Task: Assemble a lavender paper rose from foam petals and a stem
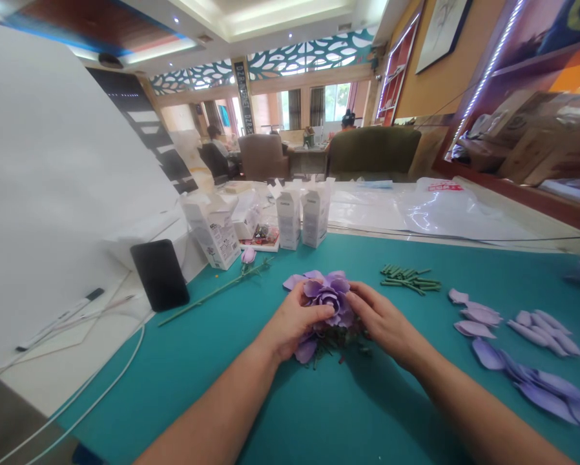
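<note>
A purple artificial flower (329,298) with layered petals is between my two hands over the green mat (197,387). My left hand (292,323) grips it from the left, its thumb lying across the flower's centre. On the right edge, the fingers of my right hand (374,313) close on a petal. Beneath the flower lie more purple petals (305,351) and small dark green pieces (341,339), partly hidden by the flower and my hands.
Left of my hands lies a pink bud on a long green stem (212,294), near a black phone (160,274). White boxes (289,216) stand behind. Green stems (410,279) and loose petals (537,381) lie right. People sit in the background.
</note>
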Available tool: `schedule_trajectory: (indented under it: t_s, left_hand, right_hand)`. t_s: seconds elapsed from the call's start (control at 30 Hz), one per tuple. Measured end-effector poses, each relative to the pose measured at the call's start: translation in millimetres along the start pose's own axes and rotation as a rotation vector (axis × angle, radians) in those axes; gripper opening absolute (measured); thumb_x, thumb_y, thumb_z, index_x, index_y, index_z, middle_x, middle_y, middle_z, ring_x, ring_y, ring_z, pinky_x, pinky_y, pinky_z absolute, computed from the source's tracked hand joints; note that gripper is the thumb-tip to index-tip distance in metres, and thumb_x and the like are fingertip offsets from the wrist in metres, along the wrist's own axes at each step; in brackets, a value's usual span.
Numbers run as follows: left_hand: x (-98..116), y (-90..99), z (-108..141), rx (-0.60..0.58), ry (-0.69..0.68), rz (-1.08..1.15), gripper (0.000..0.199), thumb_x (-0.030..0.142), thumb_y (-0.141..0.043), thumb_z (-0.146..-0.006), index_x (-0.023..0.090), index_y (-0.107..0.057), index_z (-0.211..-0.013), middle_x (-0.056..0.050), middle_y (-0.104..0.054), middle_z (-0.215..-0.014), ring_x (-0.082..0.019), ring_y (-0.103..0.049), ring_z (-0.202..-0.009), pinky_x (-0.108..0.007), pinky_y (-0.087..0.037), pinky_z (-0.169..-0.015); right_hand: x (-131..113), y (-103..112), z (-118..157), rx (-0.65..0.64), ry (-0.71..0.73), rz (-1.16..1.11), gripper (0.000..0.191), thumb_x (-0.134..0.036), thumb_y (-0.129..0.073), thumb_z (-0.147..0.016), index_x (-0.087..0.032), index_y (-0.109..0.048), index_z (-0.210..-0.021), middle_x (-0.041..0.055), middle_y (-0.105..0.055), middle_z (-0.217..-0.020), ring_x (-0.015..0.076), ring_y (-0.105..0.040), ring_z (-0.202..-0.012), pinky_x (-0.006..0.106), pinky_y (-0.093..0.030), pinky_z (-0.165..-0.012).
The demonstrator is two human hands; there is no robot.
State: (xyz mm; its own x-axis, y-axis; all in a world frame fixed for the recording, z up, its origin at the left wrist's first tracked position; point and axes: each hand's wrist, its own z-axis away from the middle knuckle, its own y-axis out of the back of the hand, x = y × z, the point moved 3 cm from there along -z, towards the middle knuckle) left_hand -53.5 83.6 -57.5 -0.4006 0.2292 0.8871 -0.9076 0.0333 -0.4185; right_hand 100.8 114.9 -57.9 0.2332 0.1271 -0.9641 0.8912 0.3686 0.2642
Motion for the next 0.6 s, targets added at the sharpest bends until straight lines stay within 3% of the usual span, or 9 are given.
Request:
schedule_trajectory:
  t_s: [0.27,0.5,0.6]
  left_hand:
    - [-4.7,3.4,-4.5,0.020,0.040,0.079,0.050,0.054,-0.076,-0.065,0.018,-0.059,-0.096,-0.003,-0.064,-0.084,-0.014,-0.058,-0.071,-0.025,-0.048,-0.061]
    - [-4.0,-1.1,0.2,-0.011,0.054,0.021,0.068,0.030,-0.090,-0.048,0.019,-0.057,-0.107,-0.003,-0.064,-0.095,-0.016,-0.062,-0.078,-0.026,-0.048,-0.068]
    - [-3.9,-2.9,1.7,-0.011,0.052,-0.002,0.073,0.026,-0.089,-0.048,0.019,-0.053,-0.112,-0.003,-0.064,-0.099,-0.017,-0.063,-0.081,-0.029,-0.049,-0.072]
  right_hand:
    - [1.0,-4.6,3.7,-0.022,-0.126,-0.164,0.044,-0.054,-0.053,-0.085,-0.024,-0.057,-0.118,0.0035,-0.062,-0.101,0.0167,-0.058,-0.079,0.026,-0.053,-0.061]
    - [-3.6,-4.3,5.3,0.029,-0.101,-0.132,0.044,-0.058,-0.053,-0.083,-0.021,-0.060,-0.107,0.0008,-0.061,-0.084,0.0139,-0.053,-0.067,0.023,-0.046,-0.053]
    - [-2.1,-2.0,4.0,0.036,-0.114,-0.098,0.047,-0.059,-0.055,-0.081,-0.020,-0.060,-0.107,-0.0008,-0.059,-0.078,0.0127,-0.051,-0.062,0.023,-0.042,-0.052]
